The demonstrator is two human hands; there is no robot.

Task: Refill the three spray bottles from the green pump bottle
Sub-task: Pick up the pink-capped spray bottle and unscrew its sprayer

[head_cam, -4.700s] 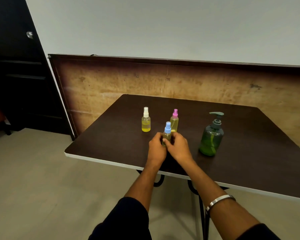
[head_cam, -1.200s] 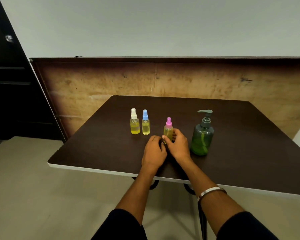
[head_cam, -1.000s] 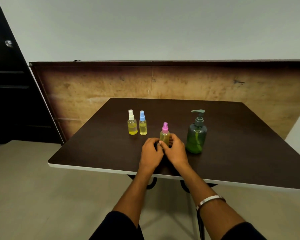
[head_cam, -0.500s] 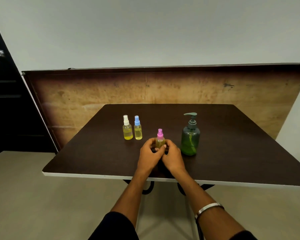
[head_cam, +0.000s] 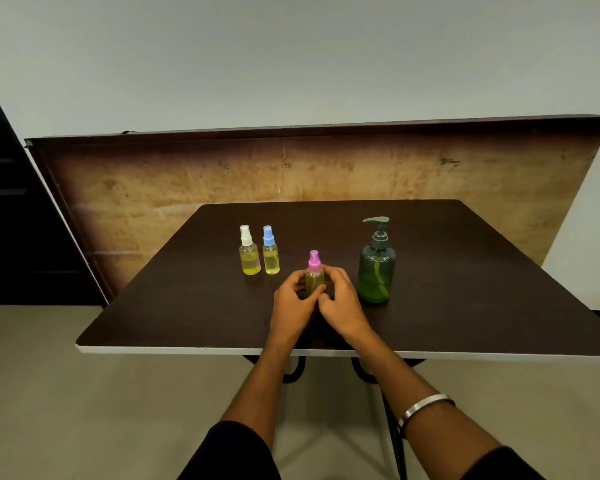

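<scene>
A small pink-capped spray bottle (head_cam: 314, 274) with yellow liquid stands upright on the dark table (head_cam: 465, 289). My left hand (head_cam: 291, 304) and my right hand (head_cam: 342, 303) both wrap around its lower body, hiding its base. The green pump bottle (head_cam: 376, 268) stands just right of my right hand. Two more small spray bottles stand side by side further left: a white-capped one (head_cam: 248, 252) and a blue-capped one (head_cam: 270, 252), both holding yellow liquid.
The table's white front edge (head_cam: 205, 349) runs just under my wrists. A worn brown board (head_cam: 153, 188) leans against the wall behind the table. A dark door (head_cam: 11, 220) is at the left. Grey floor lies below.
The blue-capped bottle, held 4.7 s ago, now stands beside the white-capped one. My hands hold the pink-capped bottle as before; mainly the camera view has shifted.
</scene>
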